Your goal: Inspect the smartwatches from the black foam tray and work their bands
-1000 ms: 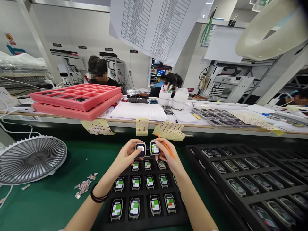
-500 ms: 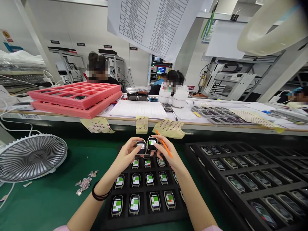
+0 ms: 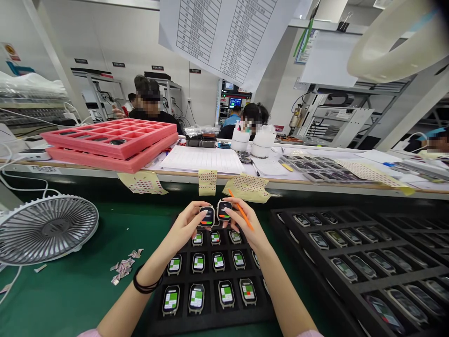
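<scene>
2 watch bodies [image 3: 215, 214] sit side by side just above the centre of the frame, lifted clear of the black tray [image 3: 210, 318] that fills the lower middle. The left hand [image 3: 185, 227] pinches the left watch [image 3: 206, 216] between thumb and fingers, thumb lying near its lit screen. The right hand [image 3: 245, 229] pinches the right watch [image 3: 224, 210] the same way, and also carries an orange stick [image 3: 241, 214] tucked between its fingers, slanting toward the upper left.

The likeliest trouble is a slip: each watch is held only by fingertips, so a loosened pinch would probably drop it onto the other watches [image 3: 210, 276] lying face up in the tray below, and glass could be marked. The 2 held watches are nearly touching, so a small turn of either wrist might knock their edges together. The stick's point lies close to the right watch, and a shift of grip could drag it across that screen. A thumb resting on a live screen might also trigger an unwanted input.

A second dark tray [image 3: 368, 262] lies at lower right, well apart, and a fan [image 3: 45, 231] at the left.
</scene>
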{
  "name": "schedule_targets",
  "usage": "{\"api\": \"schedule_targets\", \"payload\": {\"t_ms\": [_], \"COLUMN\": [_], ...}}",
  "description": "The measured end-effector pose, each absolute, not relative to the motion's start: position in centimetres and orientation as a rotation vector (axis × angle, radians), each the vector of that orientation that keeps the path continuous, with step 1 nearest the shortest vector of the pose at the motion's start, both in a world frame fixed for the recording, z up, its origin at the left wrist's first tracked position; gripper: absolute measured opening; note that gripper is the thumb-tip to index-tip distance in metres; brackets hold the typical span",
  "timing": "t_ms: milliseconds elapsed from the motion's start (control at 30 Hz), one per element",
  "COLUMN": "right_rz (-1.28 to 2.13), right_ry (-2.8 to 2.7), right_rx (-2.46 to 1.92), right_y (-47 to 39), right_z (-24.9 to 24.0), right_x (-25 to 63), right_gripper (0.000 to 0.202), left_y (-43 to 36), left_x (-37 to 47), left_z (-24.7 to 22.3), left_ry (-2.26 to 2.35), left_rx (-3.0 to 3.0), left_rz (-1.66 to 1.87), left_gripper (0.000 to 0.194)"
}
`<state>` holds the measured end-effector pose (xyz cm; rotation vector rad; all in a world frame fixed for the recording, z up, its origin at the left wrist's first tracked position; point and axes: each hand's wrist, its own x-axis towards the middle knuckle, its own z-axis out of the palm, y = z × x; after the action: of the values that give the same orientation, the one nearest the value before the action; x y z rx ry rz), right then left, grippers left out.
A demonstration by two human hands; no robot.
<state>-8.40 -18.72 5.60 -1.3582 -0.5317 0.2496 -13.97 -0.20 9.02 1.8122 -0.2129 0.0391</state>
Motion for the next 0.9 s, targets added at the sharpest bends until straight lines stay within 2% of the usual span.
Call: {"api": "schedule_targets", "payload": {"t_ms": [233, 367, 667, 900], "right_rz": [0.363, 0.446, 0.278, 0.244], "right_ry": [-0.541, -0.57, -0.54, -0.595], "right_rx": [-1.235, -1.145, -1.267, -1.311], "right_y": [-19.0, -19.3, -19.3, -18.8], "right_z": [5.5, 5.4, 5.9, 5.7], "right_x": [-8.3, -7.9, -8.5, -8.7], "right_gripper": [0.06, 0.062, 0.061, 0.065], "left_y": [-0.8, -0.7, 0.1, -0.9], "left_x": [-16.1, -16.6, -15.3, -15.7], "left_z": [11.7, 12.5, 10.9, 11.3], "left_ry": [-0.129, -0.126, -0.255, -0.181], "left_rx": [1.594, 1.441, 1.755, 1.736], "left_rz": [-0.118, -0.238, -0.023, 0.071], "left_gripper": [0.037, 0.035, 0.049, 0.043]}}
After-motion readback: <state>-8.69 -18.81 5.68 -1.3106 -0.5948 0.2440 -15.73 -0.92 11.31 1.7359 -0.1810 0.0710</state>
